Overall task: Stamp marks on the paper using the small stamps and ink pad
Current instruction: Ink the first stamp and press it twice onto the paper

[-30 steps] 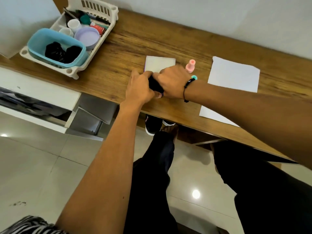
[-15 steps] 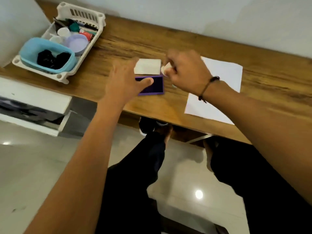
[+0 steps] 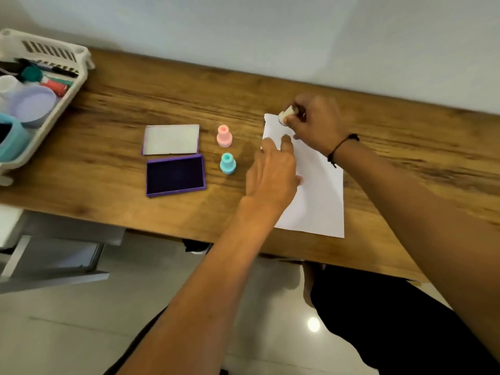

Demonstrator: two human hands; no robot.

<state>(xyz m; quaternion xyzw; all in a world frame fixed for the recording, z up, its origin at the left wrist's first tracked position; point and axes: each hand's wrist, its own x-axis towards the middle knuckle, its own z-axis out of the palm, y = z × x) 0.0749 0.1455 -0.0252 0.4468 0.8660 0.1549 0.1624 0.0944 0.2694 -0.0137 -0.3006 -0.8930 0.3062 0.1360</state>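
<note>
Your right hand (image 3: 316, 123) pinches a small cream stamp (image 3: 286, 114) between thumb and fingertips, fingers curled round it. The stamp sticks out at 9 o'clock from that hand, its base tilted toward the top corner of the paper (image 3: 316, 190); you cannot tell whether it touches the sheet. Your left hand (image 3: 270, 171) lies at 7 o'clock from the stamp, fingers straight and relaxed, holding nothing, its fingertips (image 3: 286, 140) on the paper's left edge. The paper lies on the wooden desk (image 3: 135, 104) under both hands. At 9 o'clock from the paper stand 2 more stamps, a pink stamp (image 3: 224, 135) and a teal stamp (image 3: 227, 163), apart from each other. Further toward 9 o'clock sits the open purple ink pad (image 3: 175, 175), with its lid (image 3: 171, 139) just beside it at 12 o'clock.
</note>
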